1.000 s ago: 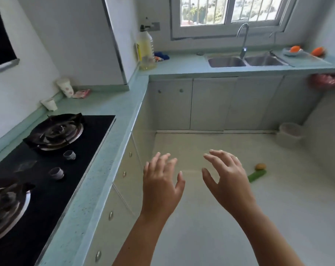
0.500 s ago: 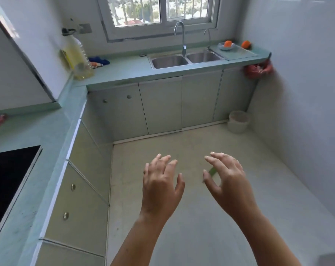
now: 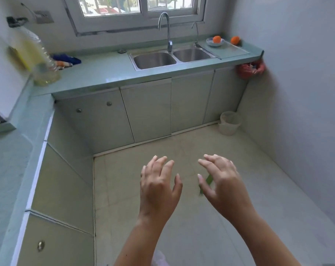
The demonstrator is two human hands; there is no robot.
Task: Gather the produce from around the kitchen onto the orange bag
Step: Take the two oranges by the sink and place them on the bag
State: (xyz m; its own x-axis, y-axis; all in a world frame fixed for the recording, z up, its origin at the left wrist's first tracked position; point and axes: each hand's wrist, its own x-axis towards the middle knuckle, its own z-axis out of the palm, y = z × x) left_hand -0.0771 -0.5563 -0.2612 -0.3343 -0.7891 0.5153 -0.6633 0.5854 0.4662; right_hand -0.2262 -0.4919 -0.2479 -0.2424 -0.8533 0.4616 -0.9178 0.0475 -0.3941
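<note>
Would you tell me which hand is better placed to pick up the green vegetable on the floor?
Probably the right. The green vegetable shows just past the right hand, between its thumb and fingers, while the left hand is off to the side. Both are open and empty.

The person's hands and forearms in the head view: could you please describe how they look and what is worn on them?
The left hand and right hand are bare: no gloves, rings, watch or bracelets show. The left forearm and right forearm are uncovered to the frame's bottom edge; no sleeve shows.
</note>
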